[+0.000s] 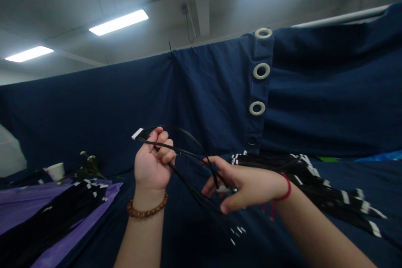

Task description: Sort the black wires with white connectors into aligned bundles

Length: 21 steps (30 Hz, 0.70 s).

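Observation:
My left hand, with a beaded bracelet at the wrist, is raised near the middle and closed round black cables. A white connector sticks out past its thumb side. The cables loop over to the right and also run down to several small white tips. Beside the loop, my right hand has its fingers apart, with a red string at the wrist. A second white connector shows between its thumb and fingers; whether it is gripped is blurred.
Black cables with white ends lie in a pile at the right. More lie on purple cloth at the left, near a white cup and small white flowers. A dark blue curtain hangs behind.

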Available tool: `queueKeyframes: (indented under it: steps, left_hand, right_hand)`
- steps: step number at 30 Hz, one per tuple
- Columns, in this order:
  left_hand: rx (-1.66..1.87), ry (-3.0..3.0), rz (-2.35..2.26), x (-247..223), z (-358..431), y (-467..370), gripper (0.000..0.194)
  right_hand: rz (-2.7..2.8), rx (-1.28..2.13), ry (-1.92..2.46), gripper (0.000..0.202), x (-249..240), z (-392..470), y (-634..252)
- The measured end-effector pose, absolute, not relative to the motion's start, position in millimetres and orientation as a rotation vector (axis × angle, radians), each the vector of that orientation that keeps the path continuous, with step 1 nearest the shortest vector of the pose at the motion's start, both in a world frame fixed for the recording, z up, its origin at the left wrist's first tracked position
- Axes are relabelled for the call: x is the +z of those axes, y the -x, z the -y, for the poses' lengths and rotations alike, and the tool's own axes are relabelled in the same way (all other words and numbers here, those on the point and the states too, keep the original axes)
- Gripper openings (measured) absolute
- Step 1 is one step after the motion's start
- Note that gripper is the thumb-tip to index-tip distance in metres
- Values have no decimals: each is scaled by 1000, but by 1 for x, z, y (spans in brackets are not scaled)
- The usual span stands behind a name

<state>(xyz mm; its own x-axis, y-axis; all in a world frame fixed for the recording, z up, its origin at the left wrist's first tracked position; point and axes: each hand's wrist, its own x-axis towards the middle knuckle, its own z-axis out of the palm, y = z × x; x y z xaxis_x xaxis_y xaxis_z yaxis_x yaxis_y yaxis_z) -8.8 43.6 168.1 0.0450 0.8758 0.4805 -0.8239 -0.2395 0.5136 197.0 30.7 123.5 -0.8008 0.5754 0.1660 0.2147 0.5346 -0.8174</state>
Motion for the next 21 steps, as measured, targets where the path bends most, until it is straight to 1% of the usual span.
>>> queueKeyframes:
  steps: [2,3,5,7,9,10,13,14,15,19,21]
  left_hand:
    - [1628,-902,-129,169,-46,10,15]
    - [1653,-951,-183,169,-47,12,14]
    - [1732,-1173,-443,170,-50,20,10]
    - [1767,-1436,-818,169,-53,30,6]
    - [1741,-1585,-1115,168,-56,40,9]
    - [1735,-1622,-1221,167,-57,44,10]
    - [1753,-1732,-1477,163,-60,49,13]
    - [1735,-1784,-1533,162,-61,48,14]
    - [1691,-1838,-1562,162,-62,46,15]
    - [1430,-2010,-1472,160,-62,37,25]
    - [1383,-2011,-1374,158,-61,36,29]
  right_hand:
    - [2252,1367,531,72,124,-33,-195]
    - [2205,1393,551,68,125,-32,-196]
    - [2162,1337,660,58,130,-29,-201]
    - [2141,1258,725,44,134,-27,-209]
    - [2085,1177,782,32,137,-27,-216]
    - [2028,1083,850,29,137,-29,-219]
    - [1746,528,1107,29,136,-39,-225]
    - [1648,397,1134,29,136,-42,-226]
    - [1575,351,1125,29,136,-45,-227]
    - [1464,644,936,35,141,-43,-228]
    - [1468,674,872,37,143,-39,-227]
